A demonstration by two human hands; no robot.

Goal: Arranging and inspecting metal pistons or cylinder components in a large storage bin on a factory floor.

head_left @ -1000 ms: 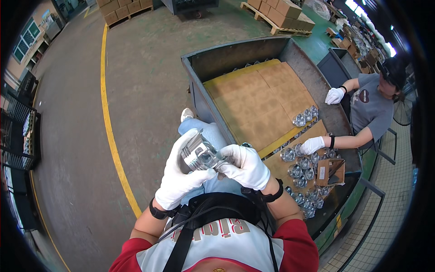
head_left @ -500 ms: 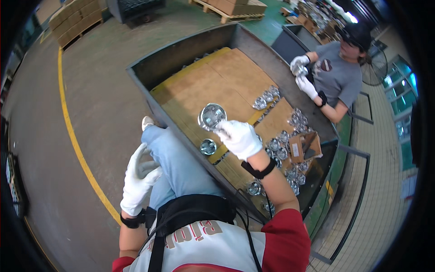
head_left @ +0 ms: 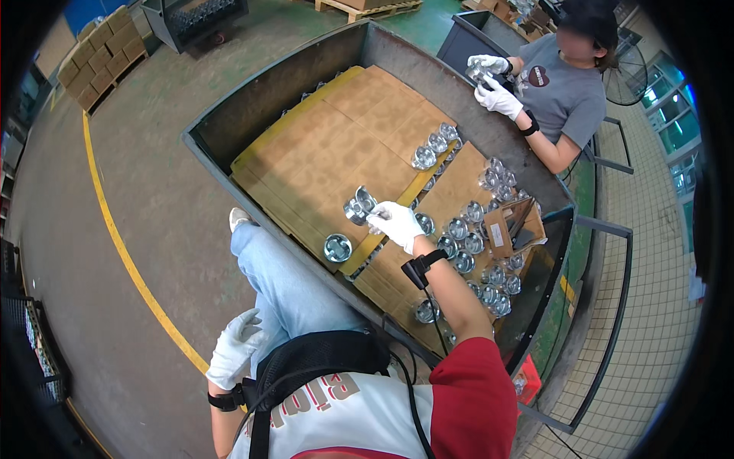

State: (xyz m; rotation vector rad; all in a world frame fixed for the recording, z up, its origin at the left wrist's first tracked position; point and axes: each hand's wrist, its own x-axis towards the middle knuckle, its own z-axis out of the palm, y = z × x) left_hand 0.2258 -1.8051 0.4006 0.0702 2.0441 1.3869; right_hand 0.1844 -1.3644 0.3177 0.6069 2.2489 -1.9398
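Centrally, held piston [head_left: 359, 205]: shown over the left, near part of the brown sheet [head_left: 329, 145], beside its yellow edge; whether the sheet is touched cannot be told.
Right hand [head_left: 394, 224]: gloved, closed by the fingertips on the piston's right side; by this edge grip, it seems, most of the metal is left uncovered.
Left hand [head_left: 235, 348]: gloved, nothing grasped, fingers loosely curled; held outside the cart, beside the leg [head_left: 298, 275], perhaps because only 1 hand is needed.
Lone piston [head_left: 337, 248]: set on the sheet, left and near of the held piston, apart from it.
Row of 3 pistons [head_left: 436, 145]: lined along the sheet's far right edge, probably for orderly packing.
Brown sheet: laid inside the cart [head_left: 267, 105], apparently as a divider, since metal parts are glimpsed at its margins.
Clustered pistons [head_left: 457, 228]: spread on the right-hand sheet [head_left: 455, 180], around an open carton [head_left: 501, 239].
Co-worker's hands [head_left: 501, 99]: gloved, far right, another piston [head_left: 480, 73] held between the 2.
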